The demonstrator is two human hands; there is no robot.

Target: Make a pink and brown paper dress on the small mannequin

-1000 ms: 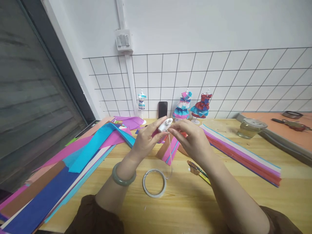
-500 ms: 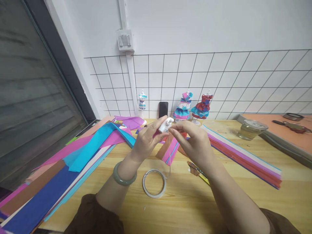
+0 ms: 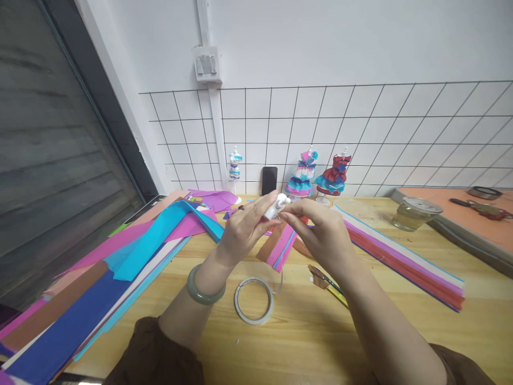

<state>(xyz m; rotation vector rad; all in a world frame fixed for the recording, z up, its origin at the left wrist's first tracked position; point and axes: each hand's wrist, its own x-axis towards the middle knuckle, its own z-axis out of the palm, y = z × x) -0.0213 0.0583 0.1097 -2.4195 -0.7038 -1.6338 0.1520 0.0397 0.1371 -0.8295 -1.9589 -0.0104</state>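
A small white mannequin [image 3: 274, 208] is gripped by my left hand [image 3: 240, 230], its knobbed neck end pointing up and right. My right hand [image 3: 323, 227] pinches beside the mannequin with thumb and forefinger, on the end of a thin tape strip [image 3: 281, 272]. That strip hangs down to a roll of double-sided tape [image 3: 254, 300] lying flat on the wooden table [image 3: 280, 347]. Part of the mannequin's body is hidden behind my left fingers. Past my hands lie short pink and brown paper pieces [image 3: 282, 248].
Three dressed mini mannequins, one in red [image 3: 334, 174], stand along the gridded wall beside a phone [image 3: 270, 181]. Long crepe paper strips [image 3: 80, 321] cover the left; a striped stack [image 3: 404, 262] lies right. A yellow cutter [image 3: 336, 294], scissors and a lidded cup [image 3: 414, 214] are at the right.
The mannequin has tilted, its neck end swinging slightly right. The tape strip below my right hand has gone from nearly straight to curved. Both hands have shifted slightly right.
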